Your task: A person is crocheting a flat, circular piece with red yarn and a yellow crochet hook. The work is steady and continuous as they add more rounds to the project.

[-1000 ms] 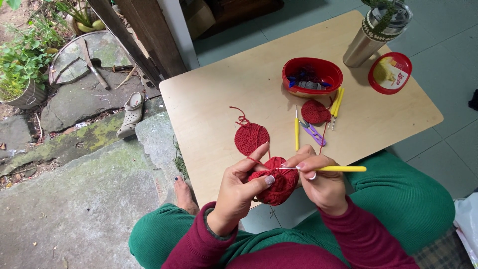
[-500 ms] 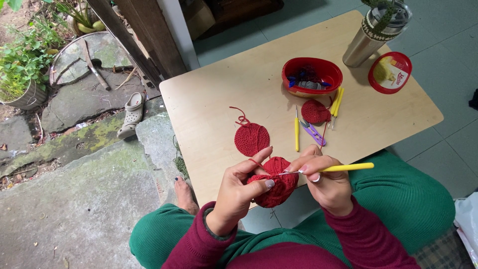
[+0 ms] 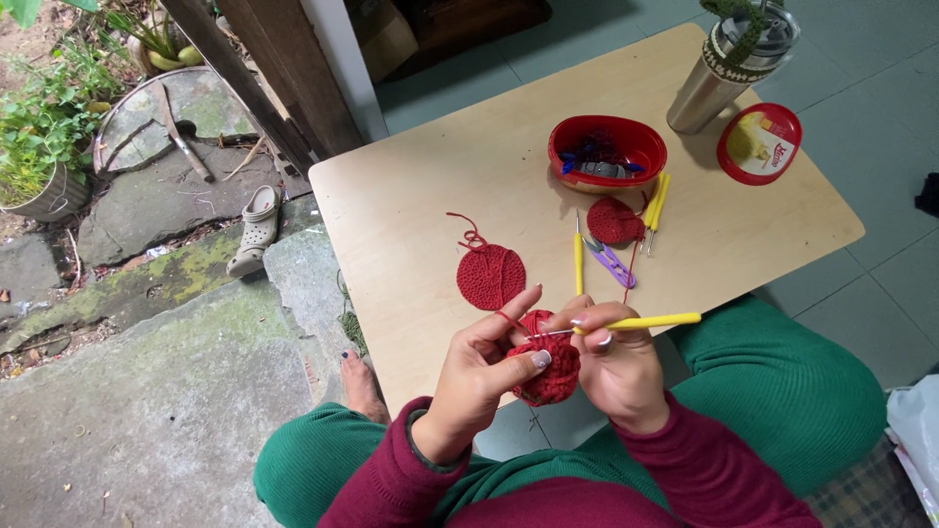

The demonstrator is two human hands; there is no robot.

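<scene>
Three red crochet rounds [image 3: 490,276], three yellow crochet hooks [image 3: 578,264], one red bowl [image 3: 606,152], one steel tumbler [image 3: 714,78].

soft even daylight, faint shadows beside the tumbler [image 3: 729,73] and bowl [image 3: 606,152], sharp focus, slight wide-angle stretch

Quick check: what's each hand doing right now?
Left hand: closed on the red crochet piece.
Right hand: closed on the yellow crochet hook.
</scene>
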